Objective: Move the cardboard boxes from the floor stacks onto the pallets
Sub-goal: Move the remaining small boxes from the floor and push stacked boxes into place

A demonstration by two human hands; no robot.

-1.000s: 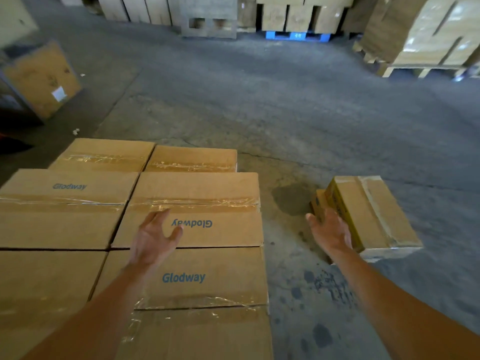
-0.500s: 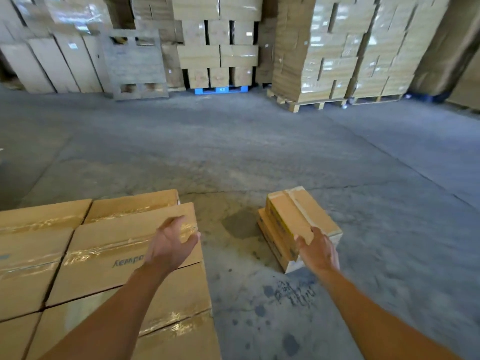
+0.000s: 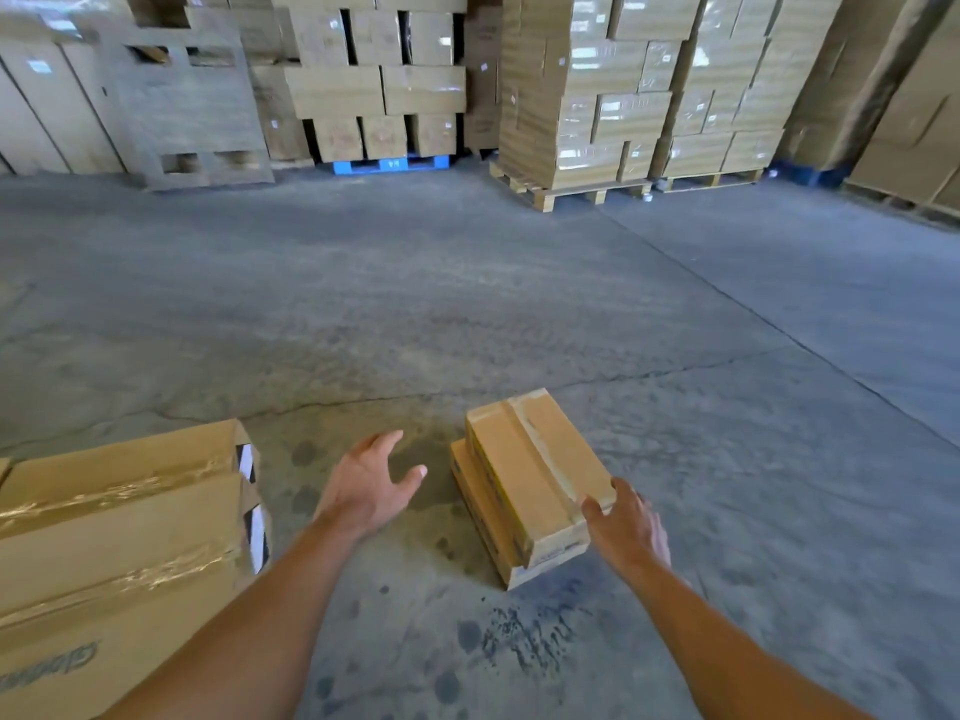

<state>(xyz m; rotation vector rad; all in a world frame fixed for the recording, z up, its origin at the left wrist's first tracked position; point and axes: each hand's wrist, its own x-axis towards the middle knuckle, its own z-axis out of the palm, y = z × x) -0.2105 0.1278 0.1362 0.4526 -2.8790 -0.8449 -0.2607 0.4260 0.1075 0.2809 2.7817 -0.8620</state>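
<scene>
Two flat cardboard boxes lie stacked on the concrete floor; the top box is sealed with clear tape and sits on a lower box. My right hand rests with spread fingers on the top box's near right corner, not closed around it. Left of the stack, my left hand hovers open over the floor, palm toward the boxes, touching nothing. At the lower left is a block of taped boxes laid side by side; whatever they rest on is hidden.
Tall wrapped box stacks stand on wooden pallets at the back right. A blue pallet carries more boxes at the back middle. A wooden pallet leans upright at the back left. Bare concrete floor lies between.
The view has swung right and up, off the block of boxes. My left hand has left that block and moved toward the floor stack. My right hand has shifted onto the top box's near corner.
</scene>
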